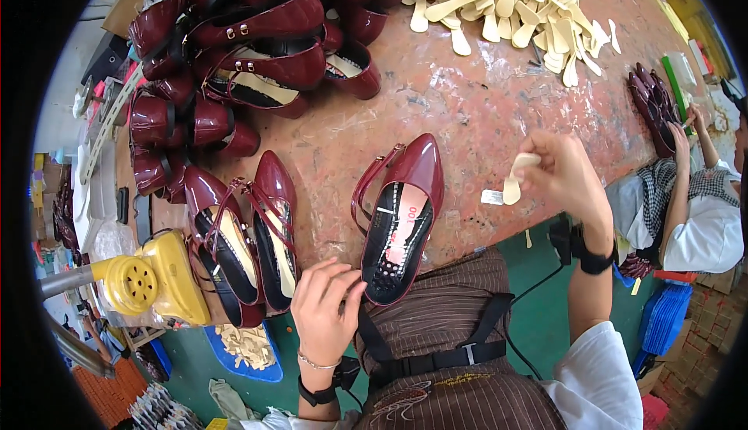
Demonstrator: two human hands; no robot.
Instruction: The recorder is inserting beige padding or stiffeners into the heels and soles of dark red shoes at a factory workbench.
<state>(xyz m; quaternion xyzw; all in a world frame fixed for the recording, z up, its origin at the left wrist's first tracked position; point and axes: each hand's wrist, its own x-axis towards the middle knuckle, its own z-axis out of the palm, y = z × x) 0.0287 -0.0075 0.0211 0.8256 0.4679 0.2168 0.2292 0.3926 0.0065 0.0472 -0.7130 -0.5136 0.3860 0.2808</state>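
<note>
A glossy dark red pointed shoe (423, 167) with an ankle strap lies toe away from me near the table's front edge. Its inside shows a pinkish sole lining and a black heel area with white dots. Beside its heel is my left hand (323, 305), fingers loosely apart, thumb close to or touching the heel rim. To the right of the shoe, my right hand (565, 177) pinches a cream, spoon-shaped insole pad (512, 188) above the table. A small white label (492, 197) shows next to the pad; whether it is attached, I cannot tell.
Red shoes (265, 64) are heaped at the back left; more shoes (274, 196) stand left of my hand by a yellow machine (160, 278). Cream insole pads (506, 1) are piled at the back. A co-worker (701, 212) handles shoes (653, 107) at the right.
</note>
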